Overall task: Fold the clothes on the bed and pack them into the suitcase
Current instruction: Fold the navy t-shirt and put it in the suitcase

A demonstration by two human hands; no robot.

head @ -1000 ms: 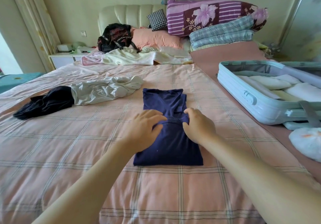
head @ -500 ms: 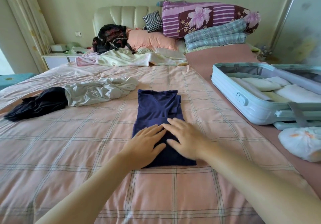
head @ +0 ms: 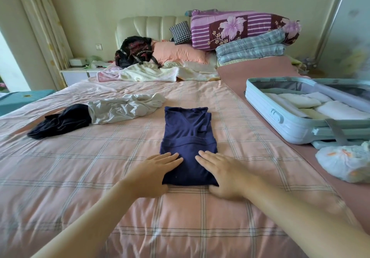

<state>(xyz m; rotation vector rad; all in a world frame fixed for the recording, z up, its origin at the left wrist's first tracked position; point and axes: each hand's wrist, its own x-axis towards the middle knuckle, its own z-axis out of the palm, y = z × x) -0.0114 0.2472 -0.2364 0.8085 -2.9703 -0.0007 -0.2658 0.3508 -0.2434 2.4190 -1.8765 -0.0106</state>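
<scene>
The folded dark blue shirt [head: 188, 137] lies in the middle of the bed [head: 80, 167]. The left hand [head: 154, 173] and right hand [head: 224, 175] rest flat on its near corners, fingers straight and grasping nothing. The open suitcase [head: 280, 121] stands to the right with white folded clothes [head: 338, 109] inside. A crumpled white garment [head: 124, 109] and a black garment [head: 62, 120] lie to the left.

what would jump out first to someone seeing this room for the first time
First comes the folded navy shirt in the middle of the bed, with the left hand and right hand lying flat on its near end. Next is the open pale blue suitcase at the right, holding folded light clothes. Left of the shirt, a crumpled white garment and a black garment lie unfolded.
</scene>
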